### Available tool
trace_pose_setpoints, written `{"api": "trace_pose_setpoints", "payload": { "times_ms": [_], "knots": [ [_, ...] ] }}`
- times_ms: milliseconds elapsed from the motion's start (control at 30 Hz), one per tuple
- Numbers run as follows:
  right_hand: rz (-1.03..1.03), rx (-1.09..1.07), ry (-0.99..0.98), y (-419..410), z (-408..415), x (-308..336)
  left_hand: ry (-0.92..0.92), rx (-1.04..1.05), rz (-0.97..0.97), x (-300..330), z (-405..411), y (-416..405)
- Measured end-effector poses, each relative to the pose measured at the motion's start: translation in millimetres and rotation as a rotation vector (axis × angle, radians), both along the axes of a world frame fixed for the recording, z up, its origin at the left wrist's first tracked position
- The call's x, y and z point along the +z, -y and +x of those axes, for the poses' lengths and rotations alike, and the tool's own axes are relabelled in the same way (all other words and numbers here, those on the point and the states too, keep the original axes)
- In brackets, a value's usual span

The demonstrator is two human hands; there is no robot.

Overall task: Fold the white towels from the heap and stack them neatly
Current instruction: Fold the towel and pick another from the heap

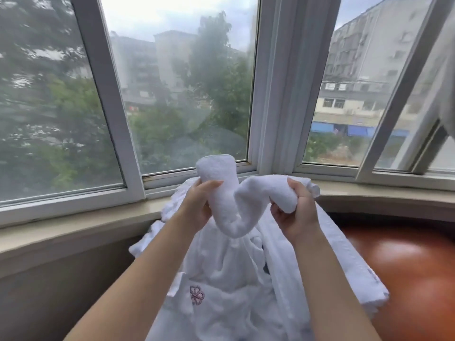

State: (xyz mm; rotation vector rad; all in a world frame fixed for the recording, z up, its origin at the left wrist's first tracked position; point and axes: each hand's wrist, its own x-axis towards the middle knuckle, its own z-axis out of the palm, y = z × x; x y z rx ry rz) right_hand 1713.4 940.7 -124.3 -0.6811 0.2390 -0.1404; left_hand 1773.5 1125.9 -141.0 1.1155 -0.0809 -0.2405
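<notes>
A small white towel (236,205) hangs bunched in the air between both hands, sagging in a loop in the middle. My left hand (198,205) grips its left end, which sticks up above the fingers. My right hand (296,212) grips the right end, fingers curled over the cloth. Below them lies the heap of white towels (221,279), one piece showing a pink embroidered flower (196,294). At the right side of the heap a long folded white towel (349,271) lies stretched out.
The heap rests on a reddish-brown leather seat (406,271) in a window bay. A beige window sill (81,225) curves behind it, below large white-framed windows (118,134). A white curtain (285,94) hangs at the centre post.
</notes>
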Motion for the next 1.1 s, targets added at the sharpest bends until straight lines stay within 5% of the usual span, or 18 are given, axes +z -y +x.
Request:
{"api": "trace_pose_setpoints", "payload": {
  "times_ms": [433, 667, 867, 967, 1100],
  "knots": [
    [-0.363, -0.405, -0.135, 26, -47, -22, -0.039, -0.455, 0.083, -15, 31, 49],
    [-0.374, -0.551, 0.059, 76, -20, -22, 0.089, -0.28, -0.066, 12, 129, 117],
    [-0.38, -0.341, -0.659, 91, -36, -137, -0.318, -0.27, 0.412, -93, 155, 161],
    [-0.335, -0.308, -0.681, 101, -40, -158, -0.227, -0.147, 0.524, -128, 152, 179],
    [-0.412, -0.613, -0.517, 113, -33, -144, -0.163, 0.003, 0.391, -131, 164, 189]
  ]
}}
